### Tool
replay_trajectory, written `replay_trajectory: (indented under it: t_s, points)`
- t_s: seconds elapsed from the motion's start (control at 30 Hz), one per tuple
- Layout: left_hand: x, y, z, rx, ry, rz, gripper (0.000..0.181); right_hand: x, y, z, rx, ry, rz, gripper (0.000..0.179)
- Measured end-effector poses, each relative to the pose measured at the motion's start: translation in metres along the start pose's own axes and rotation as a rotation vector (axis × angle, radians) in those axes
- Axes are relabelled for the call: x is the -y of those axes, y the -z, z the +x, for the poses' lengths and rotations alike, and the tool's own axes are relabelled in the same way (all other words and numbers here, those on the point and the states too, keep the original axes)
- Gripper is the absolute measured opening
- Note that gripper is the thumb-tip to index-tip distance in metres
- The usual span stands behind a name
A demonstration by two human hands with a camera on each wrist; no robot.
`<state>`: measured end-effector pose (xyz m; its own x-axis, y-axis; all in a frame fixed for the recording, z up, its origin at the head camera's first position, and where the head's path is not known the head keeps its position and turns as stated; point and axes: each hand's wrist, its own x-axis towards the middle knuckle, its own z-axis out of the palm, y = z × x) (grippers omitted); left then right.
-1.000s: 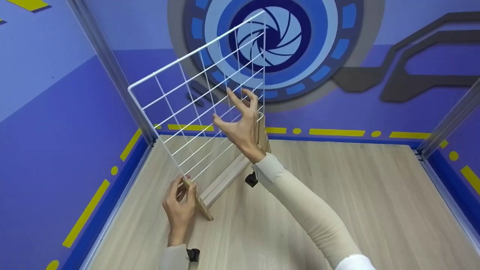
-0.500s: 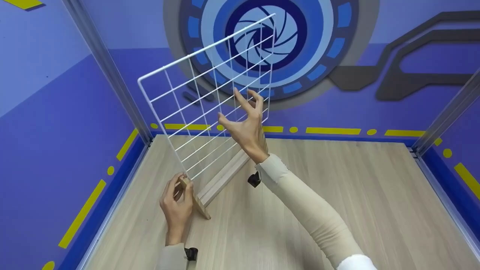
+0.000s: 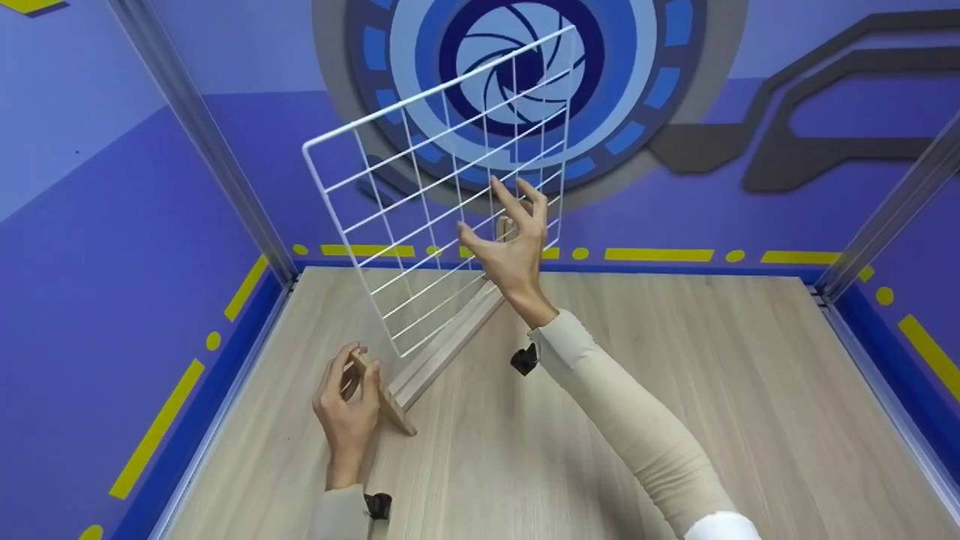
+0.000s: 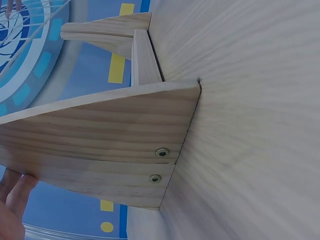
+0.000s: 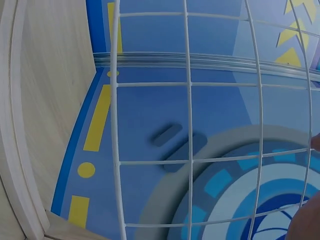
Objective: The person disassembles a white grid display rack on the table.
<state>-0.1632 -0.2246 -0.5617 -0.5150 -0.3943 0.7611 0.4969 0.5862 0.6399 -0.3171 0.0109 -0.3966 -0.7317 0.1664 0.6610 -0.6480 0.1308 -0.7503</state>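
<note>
My right hand (image 3: 517, 255) holds a white wire grid panel (image 3: 442, 88), thumb and fingers spread against its wires. The grid leans at a slant above a wooden stand, its near lower corner apart from the stand's end piece. My left hand (image 3: 346, 412) pinches the top of the near wooden end piece (image 3: 394, 405) between thumb and fingers. A wooden crossbar (image 3: 450, 345) runs from that piece to the far end piece (image 4: 107, 30), which is partly hidden behind my right hand in the head view. Two bolt heads (image 4: 162, 152) show on the near end piece.
The stand rests on a light wood-grain table (image 3: 637, 390). Blue and purple printed walls (image 3: 247, 157) enclose it at the back and sides, with metal posts (image 3: 202, 142) at the corners. Black wrist cameras (image 3: 525, 360) sit on both wrists.
The grid has moved right with my right hand, and its lower near corner has come away from the end piece at my left hand. My left hand keeps its hold on the stand.
</note>
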Motion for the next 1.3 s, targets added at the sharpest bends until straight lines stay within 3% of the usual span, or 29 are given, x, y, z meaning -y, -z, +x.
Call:
replay_trajectory:
  t_s: [0.4, 0.6, 1.3]
  points:
    - [0.000, -0.002, -0.002, -0.021, 0.038, 0.014, 0.048, -0.010, 0.021, -0.004, -0.078, 0.054, -0.079, 0.069]
    - [-0.002, -0.004, -0.003, -0.024, 0.068, 0.016, 0.047, -0.013, 0.027, -0.008, -0.099, 0.024, -0.102, 0.066]
    - [-0.003, -0.003, -0.004, -0.012, 0.043, -0.017, 0.048, -0.026, 0.065, -0.017, -0.156, 0.039, -0.174, 0.068]
